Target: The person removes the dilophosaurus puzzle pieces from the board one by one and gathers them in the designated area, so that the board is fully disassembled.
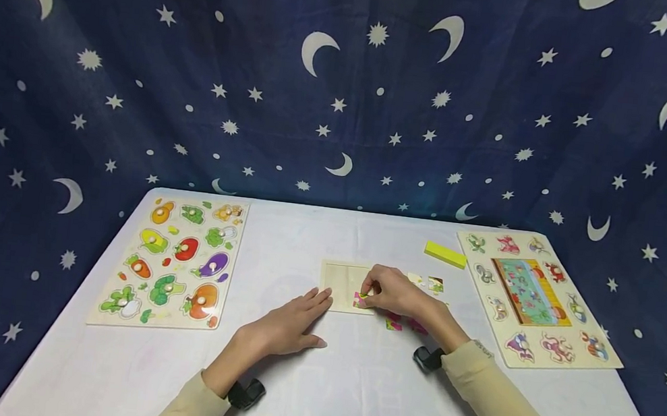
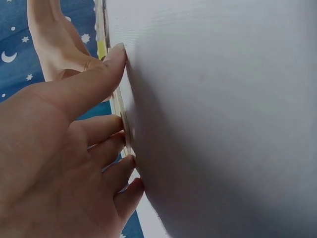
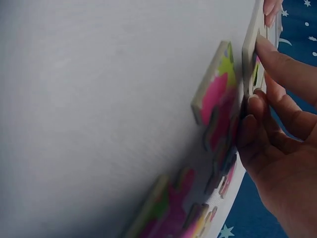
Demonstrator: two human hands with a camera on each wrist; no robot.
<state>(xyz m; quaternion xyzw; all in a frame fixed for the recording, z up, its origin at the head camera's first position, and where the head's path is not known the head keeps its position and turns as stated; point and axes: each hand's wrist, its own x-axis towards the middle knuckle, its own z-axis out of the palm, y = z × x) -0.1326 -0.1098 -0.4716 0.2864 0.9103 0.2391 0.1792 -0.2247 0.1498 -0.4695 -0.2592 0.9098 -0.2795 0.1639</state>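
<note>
A shallow wooden puzzle tray (image 1: pixel 342 264) lies on the white table in the middle. Over its right part, my right hand (image 1: pixel 400 293) pinches a pink and green jigsaw piece (image 1: pixel 359 300) between thumb and fingers, low against the tray floor. My left hand (image 1: pixel 287 325) lies with its fingers extended, fingertips at the tray's left edge. Several loose jigsaw pieces (image 1: pixel 435 284) are spread to the right of the tray, some partly hidden under the right hand. In the right wrist view a pink piece (image 3: pixel 218 84) lies on the table just beside that hand.
A vegetable puzzle board (image 1: pixel 177 266) with knobbed pieces lies at the left. At the right is a sea-animal board (image 1: pixel 534 297). A yellow block (image 1: pixel 446 254) sits behind the loose pieces. A dark blue curtain (image 1: pixel 346 87) with moons and stars hangs behind the table.
</note>
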